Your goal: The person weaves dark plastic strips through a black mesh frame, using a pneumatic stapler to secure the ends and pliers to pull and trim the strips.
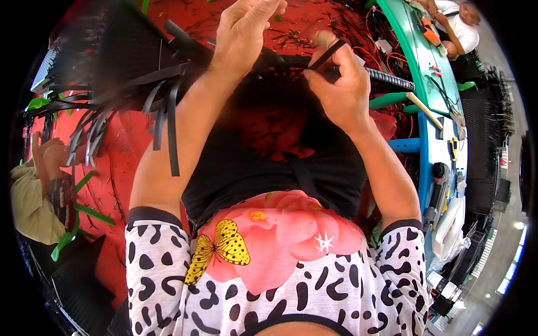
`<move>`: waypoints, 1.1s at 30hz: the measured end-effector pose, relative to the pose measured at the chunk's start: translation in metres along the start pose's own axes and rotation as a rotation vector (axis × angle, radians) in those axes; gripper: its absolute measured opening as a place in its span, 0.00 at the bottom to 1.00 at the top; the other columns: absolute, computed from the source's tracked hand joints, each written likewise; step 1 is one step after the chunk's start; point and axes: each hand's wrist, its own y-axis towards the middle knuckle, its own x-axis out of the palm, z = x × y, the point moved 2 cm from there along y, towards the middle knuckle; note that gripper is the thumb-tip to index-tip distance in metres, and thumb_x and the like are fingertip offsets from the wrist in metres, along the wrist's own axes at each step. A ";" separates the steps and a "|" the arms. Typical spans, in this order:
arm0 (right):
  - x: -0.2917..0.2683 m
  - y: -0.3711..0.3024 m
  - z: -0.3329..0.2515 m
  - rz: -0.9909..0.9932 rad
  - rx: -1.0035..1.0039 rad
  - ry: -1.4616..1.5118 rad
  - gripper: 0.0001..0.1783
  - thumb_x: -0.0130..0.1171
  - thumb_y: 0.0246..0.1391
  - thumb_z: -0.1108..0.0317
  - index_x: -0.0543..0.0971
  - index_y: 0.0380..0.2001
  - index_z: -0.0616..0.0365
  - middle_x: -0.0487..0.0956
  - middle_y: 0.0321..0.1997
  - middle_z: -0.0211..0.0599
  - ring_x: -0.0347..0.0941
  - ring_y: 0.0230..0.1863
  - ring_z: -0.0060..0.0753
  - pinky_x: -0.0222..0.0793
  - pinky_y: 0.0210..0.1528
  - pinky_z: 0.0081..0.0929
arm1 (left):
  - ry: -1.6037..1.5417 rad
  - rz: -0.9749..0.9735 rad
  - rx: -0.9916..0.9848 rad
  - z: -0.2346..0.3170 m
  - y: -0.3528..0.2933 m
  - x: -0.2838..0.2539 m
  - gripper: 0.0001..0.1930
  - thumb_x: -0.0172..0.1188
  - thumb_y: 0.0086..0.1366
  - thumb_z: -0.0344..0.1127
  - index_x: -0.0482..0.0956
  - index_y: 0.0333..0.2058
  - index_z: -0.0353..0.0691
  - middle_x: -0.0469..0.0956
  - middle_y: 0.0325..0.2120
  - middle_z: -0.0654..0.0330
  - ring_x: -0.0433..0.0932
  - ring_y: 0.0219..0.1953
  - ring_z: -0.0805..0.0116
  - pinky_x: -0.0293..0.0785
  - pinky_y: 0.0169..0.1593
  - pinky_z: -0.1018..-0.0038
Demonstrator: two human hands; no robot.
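My right hand (343, 92) is closed on a flat black strip (327, 55), which slants up between thumb and fingers. To its left and higher, my left hand (242, 35) is raised at the top edge. Its fingertips are partly cut off there, and nothing shows in it. Beneath both hands and my left forearm lies black woven work (126, 67), blurred in part. Many loose black strips (172, 129) hang from it, some across my left forearm. A ribbed dark rod (390, 79) runs rightward from behind my right hand.
Black scraps litter the red floor (126, 151). On the right stands a long table (412, 45) with green and blue edges, carrying a hammer (426, 111), an orange tool (431, 35) and a black-handled tool (438, 187). One person (459, 28) sits beyond it; another (42, 190) is at the left.
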 end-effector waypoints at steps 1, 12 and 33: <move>0.000 -0.004 0.001 0.040 -0.088 -0.040 0.18 0.60 0.38 0.79 0.76 0.38 0.60 0.76 0.28 0.38 0.74 0.33 0.33 0.69 0.36 0.27 | -0.007 -0.010 -0.053 0.001 -0.001 -0.001 0.13 0.55 0.61 0.40 0.78 0.40 0.39 0.79 0.34 0.60 0.77 0.38 0.69 0.70 0.40 0.71; -0.004 0.002 0.005 0.108 -0.003 0.273 0.08 0.56 0.56 0.69 0.77 0.29 0.63 0.77 0.23 0.27 0.64 0.21 0.14 0.60 0.23 0.14 | 1.108 -0.512 0.327 0.003 -0.033 0.025 0.11 0.63 0.48 0.33 0.75 0.31 0.40 0.76 0.24 0.55 0.76 0.29 0.53 0.71 0.32 0.63; -0.006 0.059 0.010 -0.105 0.274 0.207 0.11 0.58 0.49 0.69 0.73 0.19 0.65 0.70 0.15 0.32 0.68 0.22 0.22 0.63 0.25 0.26 | 1.218 -0.258 0.623 -0.009 -0.048 0.028 0.13 0.64 0.49 0.41 0.72 0.25 0.41 0.71 0.18 0.61 0.75 0.23 0.59 0.70 0.25 0.64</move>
